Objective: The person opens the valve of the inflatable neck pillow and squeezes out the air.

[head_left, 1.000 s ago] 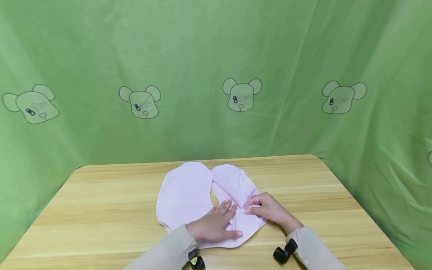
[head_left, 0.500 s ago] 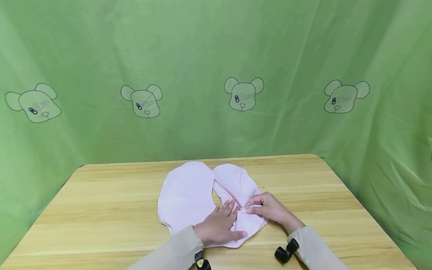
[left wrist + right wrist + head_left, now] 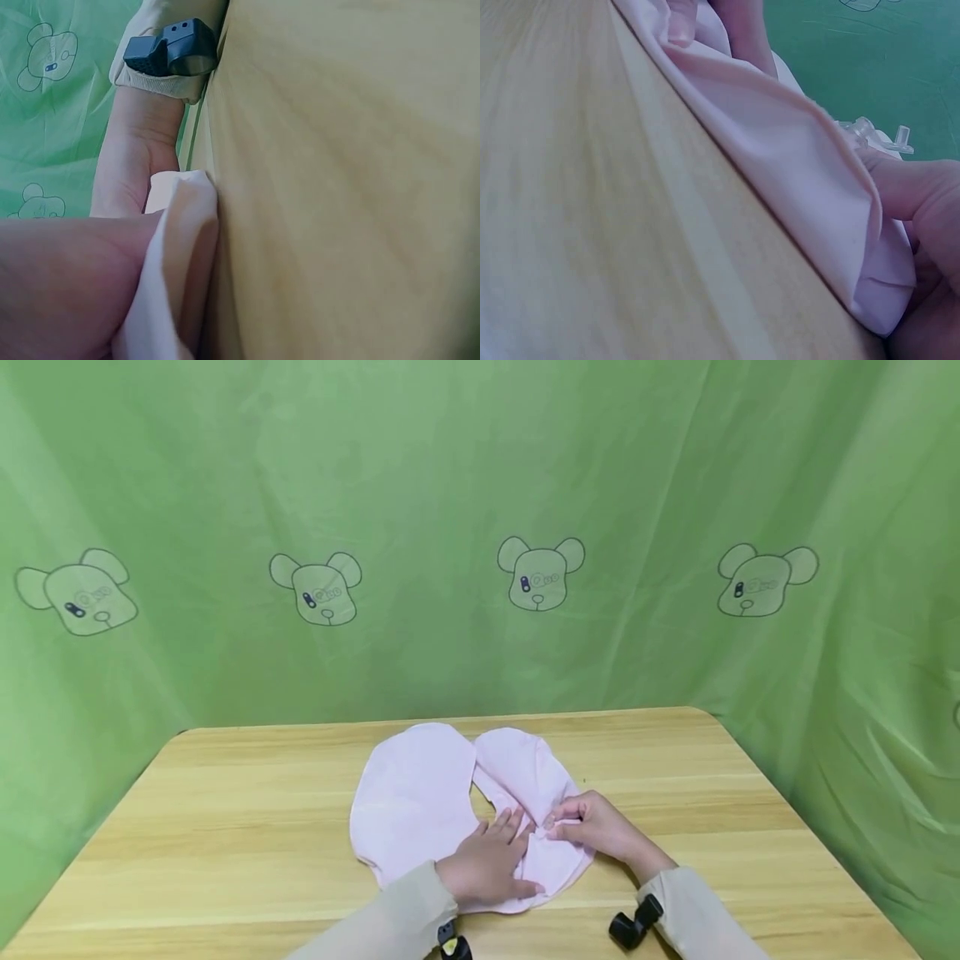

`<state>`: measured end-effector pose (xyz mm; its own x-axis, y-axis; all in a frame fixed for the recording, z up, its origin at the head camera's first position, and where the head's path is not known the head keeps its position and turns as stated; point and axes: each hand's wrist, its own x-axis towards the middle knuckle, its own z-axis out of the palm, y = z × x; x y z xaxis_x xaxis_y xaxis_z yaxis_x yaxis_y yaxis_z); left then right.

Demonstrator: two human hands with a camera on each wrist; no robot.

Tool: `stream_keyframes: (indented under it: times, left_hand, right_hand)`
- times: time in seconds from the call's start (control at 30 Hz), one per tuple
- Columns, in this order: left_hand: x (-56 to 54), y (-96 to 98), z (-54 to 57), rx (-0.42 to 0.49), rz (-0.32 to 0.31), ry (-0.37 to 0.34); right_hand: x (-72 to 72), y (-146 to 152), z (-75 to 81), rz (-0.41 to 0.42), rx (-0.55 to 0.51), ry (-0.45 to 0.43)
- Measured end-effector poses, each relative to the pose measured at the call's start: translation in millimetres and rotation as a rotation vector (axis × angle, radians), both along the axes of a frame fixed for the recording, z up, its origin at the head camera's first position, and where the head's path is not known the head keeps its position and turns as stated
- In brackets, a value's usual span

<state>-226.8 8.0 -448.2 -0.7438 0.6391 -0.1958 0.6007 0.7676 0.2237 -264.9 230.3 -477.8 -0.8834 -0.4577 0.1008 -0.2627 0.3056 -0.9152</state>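
A limp, flat pink inflatable neck pillow [image 3: 412,793], U-shaped with a gap at its middle, lies on the wooden table. My left hand [image 3: 487,864] rests spread over its near right part, fingers straight and pressing the cloth; in the left wrist view its thumb side [image 3: 67,285] lies against a raised pink edge [image 3: 195,225]. My right hand [image 3: 600,827] pinches at a clear plastic air valve [image 3: 864,129] on the creased right lobe. The valve's small plug [image 3: 902,139] sticks out beside the right thumb [image 3: 900,176]. The other right fingertips are partly hidden.
The light wooden table [image 3: 247,827] extends around the pillow. Behind it hangs a green curtain [image 3: 420,460] with printed bear heads. Black wrist cameras [image 3: 633,922] sit at both beige sleeve cuffs.
My left hand has slid slightly to the right over the pillow. The right hand keeps its pinch at the same place, and the pillow has barely shifted.
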Motion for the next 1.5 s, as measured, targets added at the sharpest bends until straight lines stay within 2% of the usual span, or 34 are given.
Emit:
stream_keyframes:
  times: [0.13, 0.27, 0.33, 0.43, 0.5, 0.67, 0.8, 0.87, 1.0, 1.1, 1.3, 1.5]
  left_hand:
    - [-2.0, -1.1, -2.7, 0.012, -0.005, -0.004]
    - [-8.8, -5.0, -5.6, 0.091, -0.003, -0.042]
    - [-13.4, -7.7, -4.2, 0.135, -0.010, -0.038]
    - [-21.8, -10.1, 2.8, 0.205, -0.028, -0.002]
    - [-27.2, -10.9, 9.7, 0.279, -0.014, 0.006]
    - [-43.7, -7.6, 23.4, 0.491, 0.081, -0.044]
    - [-60.6, -0.8, 29.0, 0.556, 0.096, 0.015]
    - [-69.9, 3.4, 28.5, 0.576, 0.088, 0.067]
    - [-87.0, 12.4, 23.1, 0.576, 0.063, 0.132]
    - [-97.4, 19.7, 14.0, 0.525, 0.074, 0.136]
    - [-107.9, 27.2, -4.1, 0.416, 0.131, 0.064]
    - [-110.5, 27.8, -11.6, 0.429, 0.115, -0.044]
  right_hand:
    - [0.4, 0.0, -1.5, 0.007, -0.001, 0.000]
    - [0.3, -0.5, -3.1, 0.001, -0.006, -0.005]
    - [0.7, -1.3, -2.7, -0.009, -0.004, -0.013]
    - [0.4, -1.6, -2.2, -0.023, 0.012, -0.014]
    - [0.7, -1.2, -1.0, -0.026, 0.017, -0.007]
    - [0.1, -0.8, -1.0, -0.024, 0.013, -0.007]
    - [0.5, -0.8, -1.1, -0.019, 0.004, -0.009]
    - [1.2, -0.8, -0.7, -0.012, -0.003, -0.004]
    - [1.6, -1.1, 0.5, -0.006, 0.000, 0.002]
    - [1.3, -1.8, 0.4, -0.009, -0.001, -0.002]
    - [0.5, -3.2, 0.1, -0.005, -0.001, -0.018]
    - [0.9, -1.4, -1.1, -0.004, -0.010, -0.015]
